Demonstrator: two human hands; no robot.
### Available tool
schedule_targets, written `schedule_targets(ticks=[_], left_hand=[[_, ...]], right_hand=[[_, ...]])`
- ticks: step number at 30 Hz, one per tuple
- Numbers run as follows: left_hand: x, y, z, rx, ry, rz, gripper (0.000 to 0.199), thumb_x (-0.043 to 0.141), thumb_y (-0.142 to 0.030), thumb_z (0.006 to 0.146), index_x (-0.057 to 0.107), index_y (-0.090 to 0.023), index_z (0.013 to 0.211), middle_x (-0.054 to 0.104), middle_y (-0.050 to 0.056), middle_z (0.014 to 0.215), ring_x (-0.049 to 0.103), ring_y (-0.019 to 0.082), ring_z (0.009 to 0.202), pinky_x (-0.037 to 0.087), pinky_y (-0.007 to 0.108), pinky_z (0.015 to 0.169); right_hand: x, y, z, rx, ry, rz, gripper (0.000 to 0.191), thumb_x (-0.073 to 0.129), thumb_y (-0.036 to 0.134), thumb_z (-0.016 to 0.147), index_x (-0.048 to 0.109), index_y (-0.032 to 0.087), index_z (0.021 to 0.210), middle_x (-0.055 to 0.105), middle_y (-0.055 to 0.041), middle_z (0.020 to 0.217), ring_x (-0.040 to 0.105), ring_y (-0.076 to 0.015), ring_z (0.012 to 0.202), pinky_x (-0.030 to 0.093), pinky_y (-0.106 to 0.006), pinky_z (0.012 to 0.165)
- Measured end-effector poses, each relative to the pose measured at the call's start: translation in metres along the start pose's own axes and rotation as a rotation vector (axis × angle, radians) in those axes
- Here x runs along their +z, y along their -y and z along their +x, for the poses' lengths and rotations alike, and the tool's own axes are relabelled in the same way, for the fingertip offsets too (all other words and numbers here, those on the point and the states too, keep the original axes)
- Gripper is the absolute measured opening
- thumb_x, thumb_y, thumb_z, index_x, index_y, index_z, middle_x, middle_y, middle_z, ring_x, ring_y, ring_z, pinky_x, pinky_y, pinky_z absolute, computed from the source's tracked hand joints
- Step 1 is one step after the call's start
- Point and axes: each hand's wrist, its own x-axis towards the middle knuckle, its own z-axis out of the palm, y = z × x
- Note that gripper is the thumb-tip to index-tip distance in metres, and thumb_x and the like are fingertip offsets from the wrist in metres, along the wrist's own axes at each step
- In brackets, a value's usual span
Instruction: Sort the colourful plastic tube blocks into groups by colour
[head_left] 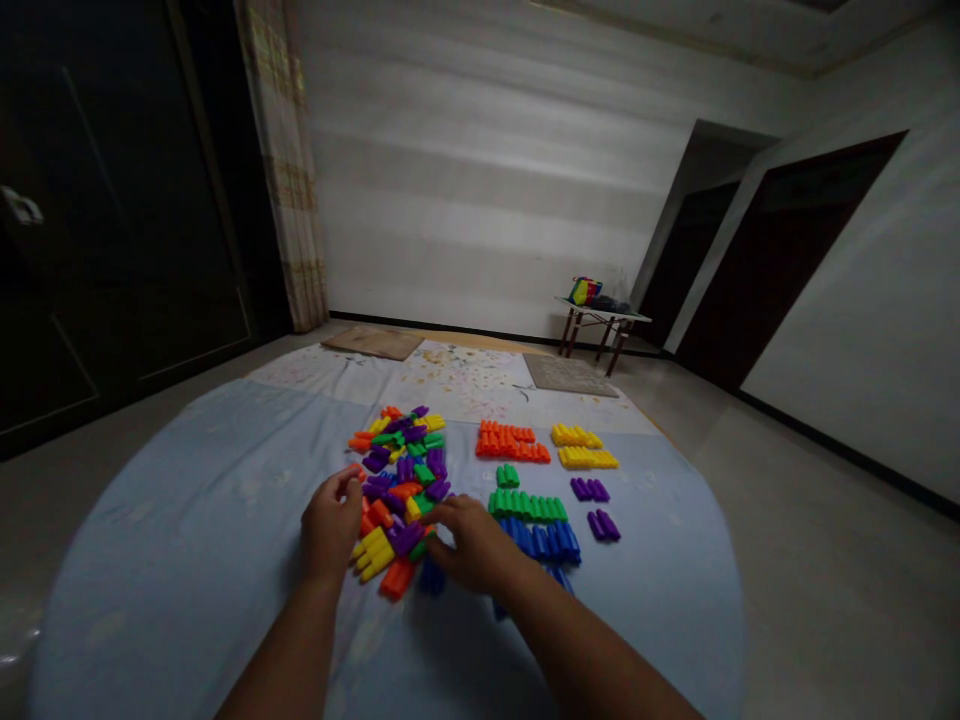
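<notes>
A mixed heap of plastic building pieces (405, 490) in orange, yellow, green, purple and blue lies on the tablecloth. At the heap's left edge, my left hand (330, 520) is curled, thumb close to the fingers. A bit of orange shows by its fingertips, but I cannot tell whether it is held. My right hand (469, 540) reaches in from the right, thumb and forefinger apart, by a purple piece (407, 538) and a partly covered green one. To the right, rows sorted by colour include orange (510, 440), yellow (589, 458), green (527, 506), purple (590, 489) and blue (540, 540).
A blue cloth (187, 520) covers the round table, with a flowered white cloth (472, 380) at its far side. Two flat boards or mats, brown (375, 342) and grey (568, 375), lie along the far edge. A small side table (637, 317) with bags stands beyond.
</notes>
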Motion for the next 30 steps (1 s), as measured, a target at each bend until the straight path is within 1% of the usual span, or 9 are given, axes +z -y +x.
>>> schedule_targets(ticks=[4,7,13,15,18,20,23,26,30], left_hand=[[0.005,0.005,0.0,0.015,0.014,-0.019,0.035,0.043,-0.035,0.074,0.064,-0.017,0.094,0.068,0.01,0.098,0.062,0.021,0.089,0.048,0.033,0.08],[0.008,0.007,-0.002,0.02,0.02,-0.038,0.033,0.042,-0.035,0.075,0.064,-0.018,0.092,0.068,0.008,0.096,0.063,0.019,0.086,0.049,0.031,0.077],[0.015,0.004,-0.008,0.014,0.046,-0.072,0.031,0.044,-0.034,0.073,0.064,-0.018,0.09,0.068,0.008,0.092,0.063,0.02,0.084,0.05,0.032,0.078],[0.018,0.003,-0.008,0.018,0.064,-0.091,0.031,0.044,-0.034,0.073,0.064,-0.018,0.089,0.068,0.008,0.094,0.062,0.02,0.088,0.049,0.032,0.08],[0.021,0.003,-0.007,0.021,0.088,-0.124,0.033,0.042,-0.035,0.072,0.064,-0.017,0.09,0.067,0.009,0.098,0.061,0.021,0.094,0.048,0.033,0.084],[0.021,0.004,-0.005,0.012,0.106,-0.146,0.037,0.04,-0.036,0.073,0.063,-0.016,0.093,0.067,0.01,0.098,0.061,0.021,0.092,0.049,0.033,0.082],[0.02,0.003,-0.004,-0.021,0.128,-0.191,0.041,0.038,-0.04,0.075,0.062,-0.016,0.098,0.066,0.009,0.099,0.062,0.021,0.091,0.051,0.034,0.08],[0.018,-0.001,-0.004,-0.048,0.142,-0.23,0.041,0.038,-0.042,0.076,0.062,-0.017,0.1,0.065,0.008,0.104,0.059,0.022,0.1,0.048,0.035,0.087],[0.018,-0.005,-0.004,-0.051,0.149,-0.223,0.039,0.036,-0.041,0.076,0.063,-0.018,0.093,0.064,0.008,0.106,0.057,0.023,0.104,0.047,0.036,0.091]], right_hand=[[0.028,0.011,0.015,-0.078,0.125,-0.086,0.032,0.06,0.032,0.077,0.06,0.024,0.108,0.061,-0.0062,0.112,0.049,-0.0233,0.105,0.036,-0.038,0.089],[0.032,0.008,0.016,-0.09,0.189,-0.139,0.036,0.061,0.037,0.077,0.058,0.026,0.111,0.059,-0.0057,0.118,0.046,-0.0253,0.108,0.033,-0.041,0.089],[0.024,-0.001,0.015,0.023,0.121,-0.238,0.019,0.054,0.025,0.081,0.062,0.024,0.097,0.064,-0.0065,0.102,0.048,-0.0242,0.101,0.032,-0.041,0.085],[0.028,0.003,0.016,0.0,0.085,-0.219,0.022,0.055,0.028,0.08,0.061,0.024,0.101,0.063,-0.0063,0.104,0.048,-0.0242,0.1,0.033,-0.042,0.086],[0.038,0.009,0.021,-0.082,0.062,-0.179,0.041,0.06,0.037,0.076,0.054,0.026,0.114,0.056,-0.0066,0.118,0.047,-0.0257,0.106,0.034,-0.044,0.088],[0.044,0.011,0.025,-0.084,0.068,-0.185,0.049,0.063,0.043,0.074,0.051,0.026,0.118,0.053,-0.0088,0.122,0.048,-0.0269,0.106,0.037,-0.045,0.087],[0.046,0.011,0.03,-0.039,0.078,-0.216,0.048,0.06,0.048,0.075,0.054,0.021,0.114,0.056,-0.0116,0.113,0.052,-0.0275,0.099,0.04,-0.046,0.085],[0.044,0.012,0.031,-0.009,0.078,-0.236,0.046,0.059,0.049,0.075,0.055,0.018,0.11,0.058,-0.0127,0.108,0.054,-0.0285,0.097,0.041,-0.048,0.085],[0.035,0.017,0.028,0.024,0.091,-0.183,0.044,0.061,0.038,0.075,0.053,0.019,0.113,0.061,-0.0114,0.108,0.056,-0.0269,0.098,0.044,-0.043,0.084]])
